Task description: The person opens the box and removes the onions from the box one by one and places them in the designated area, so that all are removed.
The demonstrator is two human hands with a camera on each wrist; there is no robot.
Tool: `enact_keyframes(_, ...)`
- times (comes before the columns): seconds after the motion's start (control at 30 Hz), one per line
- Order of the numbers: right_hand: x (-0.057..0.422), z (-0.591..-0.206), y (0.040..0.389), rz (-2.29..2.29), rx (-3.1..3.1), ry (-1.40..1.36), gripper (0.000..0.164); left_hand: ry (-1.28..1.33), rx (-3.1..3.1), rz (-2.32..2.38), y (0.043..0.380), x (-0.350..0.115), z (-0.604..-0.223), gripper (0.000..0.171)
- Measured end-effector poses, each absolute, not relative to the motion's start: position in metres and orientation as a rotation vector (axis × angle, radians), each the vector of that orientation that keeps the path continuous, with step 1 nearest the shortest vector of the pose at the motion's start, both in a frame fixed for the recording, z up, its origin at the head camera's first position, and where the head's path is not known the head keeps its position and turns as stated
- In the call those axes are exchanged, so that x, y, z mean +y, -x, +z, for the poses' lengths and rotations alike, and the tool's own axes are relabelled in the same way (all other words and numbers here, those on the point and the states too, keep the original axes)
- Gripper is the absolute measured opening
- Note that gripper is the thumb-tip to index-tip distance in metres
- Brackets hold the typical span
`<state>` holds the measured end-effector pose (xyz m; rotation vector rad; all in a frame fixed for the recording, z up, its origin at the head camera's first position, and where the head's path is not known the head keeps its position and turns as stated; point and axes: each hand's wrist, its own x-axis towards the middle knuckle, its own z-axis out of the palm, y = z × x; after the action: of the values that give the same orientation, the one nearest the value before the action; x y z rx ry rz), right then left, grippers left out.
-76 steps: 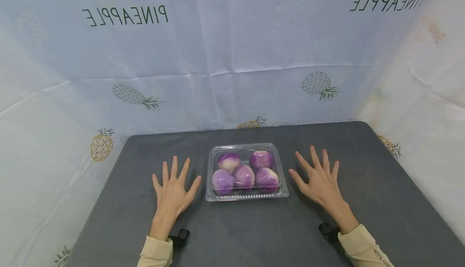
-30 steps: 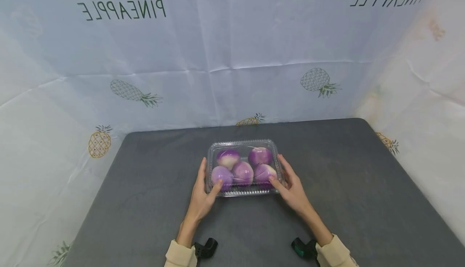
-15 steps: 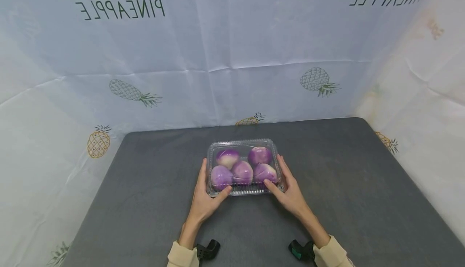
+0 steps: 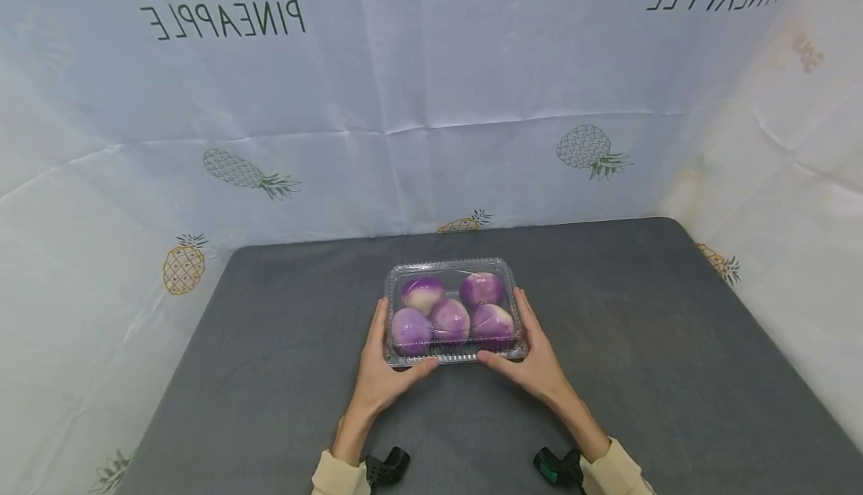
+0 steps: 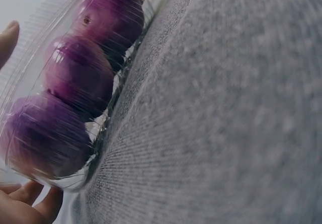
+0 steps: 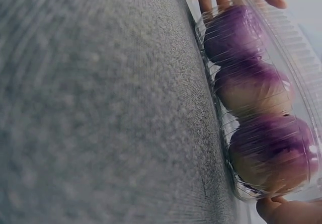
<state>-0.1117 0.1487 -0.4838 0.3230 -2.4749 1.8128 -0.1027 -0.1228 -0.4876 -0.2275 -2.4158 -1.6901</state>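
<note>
Your left hand (image 4: pixel 380 377) grips the near left corner of the clear plastic container (image 4: pixel 455 264), its fingers (image 4: pixel 377 324) lying along the left side and its thumb reaching inward along the near edge. Your right hand (image 4: pixel 541 369) grips the opposite corner in much the same way, fingers (image 4: pixel 529 317) against the right side and thumb along the near edge, so your two thumbtips point at each other with a gap between. The container sits between your two sets of fingers, and its far edge reaches beyond your fingertips. Inside it, also between your fingers, are five purple-and-white vegetables (image 4: pixel 450 320), two in the row farther from your thumbs and three in the nearer one. Both wrist views show that nearer row through the clear wall, with fingers at either end. Below your fingers spreads the dark grey table (image 4: pixel 290 345); you cannot tell whether the container rests fully on it or is slightly raised. Behind your fingers, toward your sleeves (image 4: pixel 340 474), a black device (image 4: pixel 387 466) is on each wrist. Well beyond your fingertips hangs a pale cloth (image 4: pixel 404 68) with pineapple prints and mirrored lettering.
</note>
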Motion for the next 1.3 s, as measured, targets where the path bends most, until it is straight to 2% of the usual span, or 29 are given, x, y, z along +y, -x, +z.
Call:
enact_keyframes(0.13,0.148,-0.484,0.111,1.770,-2.482,-0.348,0.135,0.242,-2.410,-1.672,0.103,-0.122,-0.489,0.133)
enact_keyframes(0.53,0.143,-0.485,0.110,1.646,-2.485,-0.327,0.140,0.244,-2.464,-1.569,0.103,-0.121,-0.490,0.140)
enact_keyframes(0.77,0.141,-0.486,0.112,1.632,-2.480,-0.296,0.137,0.252,-2.464,-1.558,0.103,-0.121,-0.487,0.139)
enact_keyframes(1.3,0.135,-0.490,0.110,1.539,-2.476,-0.239,0.125,0.235,-2.395,-1.414,0.103,-0.116,-0.496,0.123)
